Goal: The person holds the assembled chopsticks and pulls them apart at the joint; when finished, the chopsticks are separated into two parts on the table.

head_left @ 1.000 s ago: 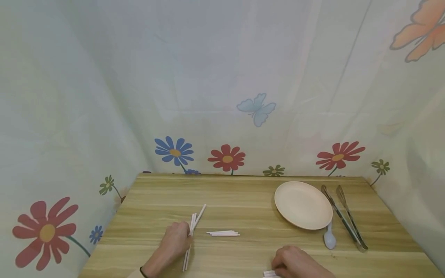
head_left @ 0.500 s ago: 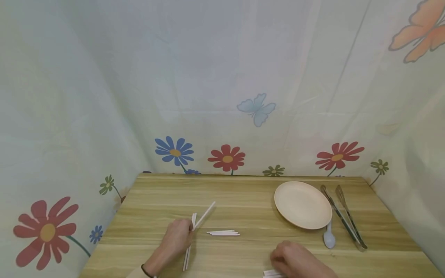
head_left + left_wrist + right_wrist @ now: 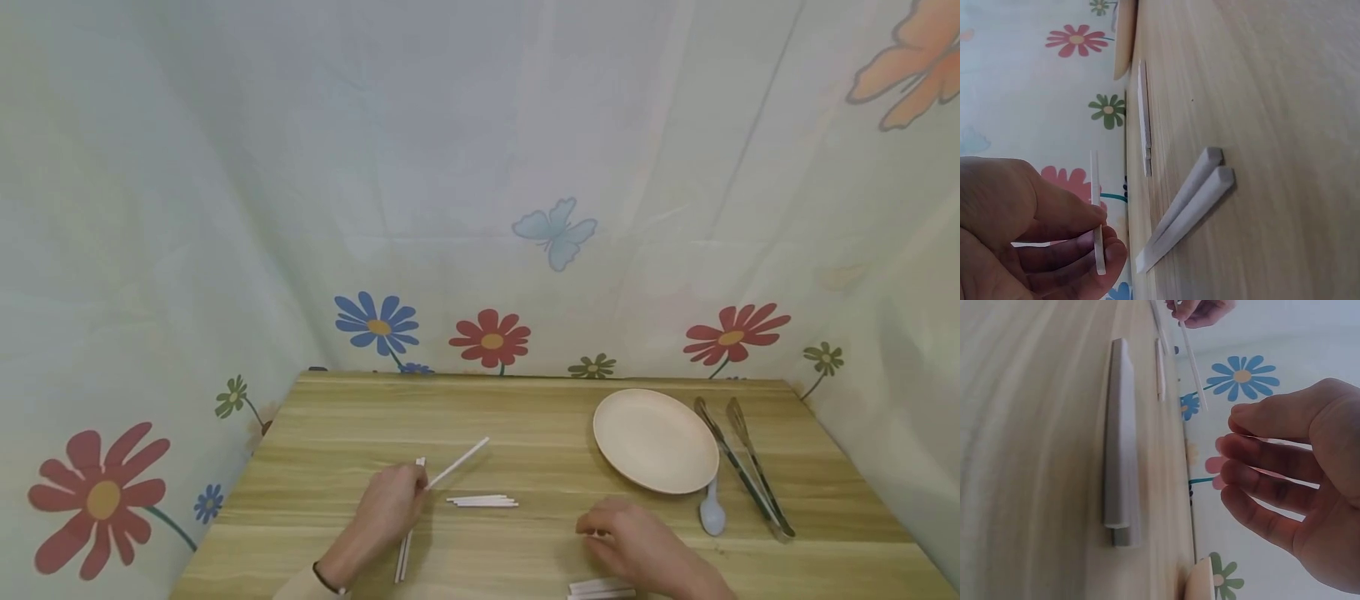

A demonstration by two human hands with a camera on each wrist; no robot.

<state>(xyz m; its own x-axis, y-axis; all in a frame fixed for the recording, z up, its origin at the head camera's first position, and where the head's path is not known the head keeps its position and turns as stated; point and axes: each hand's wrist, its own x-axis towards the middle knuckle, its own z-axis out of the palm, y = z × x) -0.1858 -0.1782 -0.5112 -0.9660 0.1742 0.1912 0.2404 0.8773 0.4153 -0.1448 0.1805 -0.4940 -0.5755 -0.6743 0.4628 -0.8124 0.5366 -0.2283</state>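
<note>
The left hand (image 3: 390, 506) pinches one white stick (image 3: 461, 461) between thumb and fingers; in the left wrist view this stick (image 3: 1096, 187) is held above the wooden table. Below that hand two white sticks (image 3: 403, 557) lie side by side, partly hidden by it. A small group of white sticks (image 3: 483, 502) rests between the hands. The right hand (image 3: 645, 546) is raised just beyond another group of white sticks (image 3: 600, 588) at the near edge of the view. In the right wrist view the right hand (image 3: 1297, 469) has relaxed, slightly bent fingers and holds nothing.
A round cream plate (image 3: 656, 442) stands on the right part of the wooden table (image 3: 525, 417). Beside it lie a pale spoon (image 3: 712, 511) and metal tongs (image 3: 750, 475). A flower-printed curtain (image 3: 450, 167) hangs behind the table.
The held stick has swung and shifted right, away from the two sticks under the left hand. The right hand has lifted off the near sticks and moved forward, its fingers spreading.
</note>
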